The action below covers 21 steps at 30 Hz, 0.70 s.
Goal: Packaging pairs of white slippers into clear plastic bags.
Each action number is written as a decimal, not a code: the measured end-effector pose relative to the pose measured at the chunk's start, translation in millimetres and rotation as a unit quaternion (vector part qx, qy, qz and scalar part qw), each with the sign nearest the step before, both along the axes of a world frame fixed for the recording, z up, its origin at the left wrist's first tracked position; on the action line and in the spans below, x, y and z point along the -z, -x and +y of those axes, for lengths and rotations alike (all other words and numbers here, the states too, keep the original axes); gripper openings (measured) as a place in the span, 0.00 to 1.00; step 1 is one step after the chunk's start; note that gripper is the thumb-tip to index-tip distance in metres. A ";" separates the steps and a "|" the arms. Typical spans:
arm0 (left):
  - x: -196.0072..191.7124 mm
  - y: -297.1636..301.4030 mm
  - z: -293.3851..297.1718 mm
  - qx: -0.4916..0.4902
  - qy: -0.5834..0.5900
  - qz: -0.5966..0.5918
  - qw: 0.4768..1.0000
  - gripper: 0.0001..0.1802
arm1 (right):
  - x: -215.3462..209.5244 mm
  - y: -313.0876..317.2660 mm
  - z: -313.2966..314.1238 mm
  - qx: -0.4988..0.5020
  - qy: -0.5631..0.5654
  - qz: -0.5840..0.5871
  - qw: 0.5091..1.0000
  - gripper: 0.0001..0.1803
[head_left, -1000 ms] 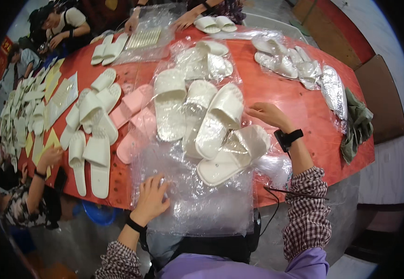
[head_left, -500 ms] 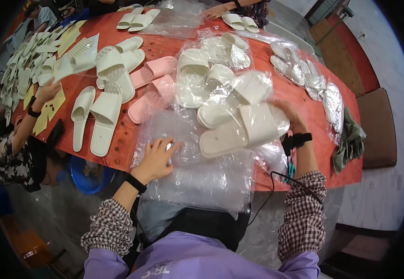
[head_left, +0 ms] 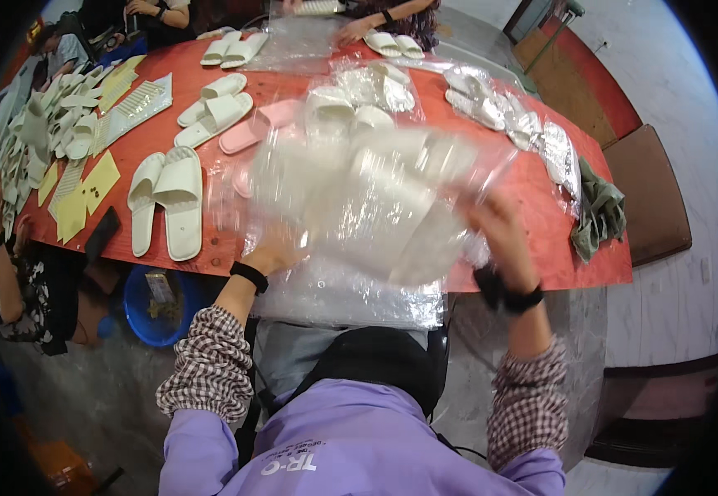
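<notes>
A clear plastic bag smeared by motion is spread before me over the table, with pale slippers showing through it or beneath it. My right hand grips the right side of this bag, its fingers blurred. At the bag's lower left edge is my left hand, its fingers blurred and partly covered by plastic. Flat clear bags lie along the table's front edge below both hands. Whether the slippers are fully inside the moving bag I cannot tell.
The red table bears a white slipper pair, a pink slipper, a loose slipper pile and bagged slippers. A green cloth hangs at the right edge. A blue basin stands below. Co-workers' hands are across the table.
My right hand has moved the slippers and plastic leftward and up. My left hand, spread on the flat bags before, is now at the moving bag's edge. The view has shifted slightly.
</notes>
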State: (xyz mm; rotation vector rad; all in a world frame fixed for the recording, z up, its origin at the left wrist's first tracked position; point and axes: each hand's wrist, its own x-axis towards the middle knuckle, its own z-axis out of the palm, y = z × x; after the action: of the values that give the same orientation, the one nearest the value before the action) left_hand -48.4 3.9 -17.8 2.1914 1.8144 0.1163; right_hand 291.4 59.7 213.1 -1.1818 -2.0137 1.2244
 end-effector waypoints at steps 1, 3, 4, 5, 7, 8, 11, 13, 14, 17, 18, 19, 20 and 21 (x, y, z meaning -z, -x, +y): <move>10.8 6.7 -18.1 0.001 -0.015 -0.006 1.000 0.41 | 41.2 -9.1 -17.1 -0.003 0.023 0.088 0.996 0.12; 6.9 9.8 -10.8 -0.013 -0.040 -0.015 0.999 0.41 | 102.6 -21.3 -31.4 -0.122 -0.004 -0.072 0.990 0.09; 11.8 12.4 -19.0 -0.015 -0.049 -0.021 0.998 0.41 | 120.6 -20.4 -42.8 -0.165 0.037 -0.150 0.974 0.08; 13.9 11.7 -22.5 -0.014 -0.059 -0.026 0.998 0.40 | 155.7 -30.1 -48.4 -0.181 0.050 -0.138 0.972 0.09; 14.0 15.1 -22.3 -0.016 -0.074 -0.033 0.997 0.40 | 182.9 -35.9 -42.9 -0.204 0.121 -0.137 0.962 0.12; 15.0 11.7 -22.6 -0.017 -0.079 -0.037 0.996 0.40 | 185.6 -33.5 -38.3 -0.204 0.119 -0.134 0.962 0.12; 18.9 11.0 -28.4 -0.012 -0.089 -0.049 0.995 0.39 | 195.3 -21.1 -14.1 0.155 0.236 0.123 0.951 0.24; 22.8 18.7 -33.1 -0.010 -0.087 -0.055 0.995 0.39 | 186.0 2.7 -3.1 0.187 0.244 0.145 0.940 0.27; 25.6 18.1 -37.4 -0.006 -0.089 -0.061 0.994 0.39 | 178.1 13.0 2.5 0.219 0.245 0.163 0.931 0.29; 26.7 19.2 -35.3 -0.001 -0.093 -0.077 0.993 0.38 | 188.4 21.0 25.2 0.233 0.181 0.042 0.955 0.36; 27.6 22.8 -35.4 0.000 -0.095 -0.084 0.992 0.38 | 189.8 18.2 34.5 0.236 0.183 0.043 0.953 0.36; 29.4 23.4 -37.5 0.000 -0.097 -0.090 0.991 0.38 | 191.0 14.5 44.6 0.220 0.246 0.068 0.941 0.38; 29.7 23.9 -33.9 -0.001 -0.097 -0.097 0.991 0.38 | 189.0 15.6 50.8 0.203 0.310 0.091 0.924 0.39; 30.0 24.2 -30.9 -0.001 -0.097 -0.103 0.990 0.38 | 187.4 15.9 54.0 0.207 0.335 0.079 0.916 0.37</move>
State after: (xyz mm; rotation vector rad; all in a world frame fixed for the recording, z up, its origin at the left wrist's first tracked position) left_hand -72.6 -27.0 -47.7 2.2077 1.7541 0.5206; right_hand 275.5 113.8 25.7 -1.6418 -1.1441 1.7627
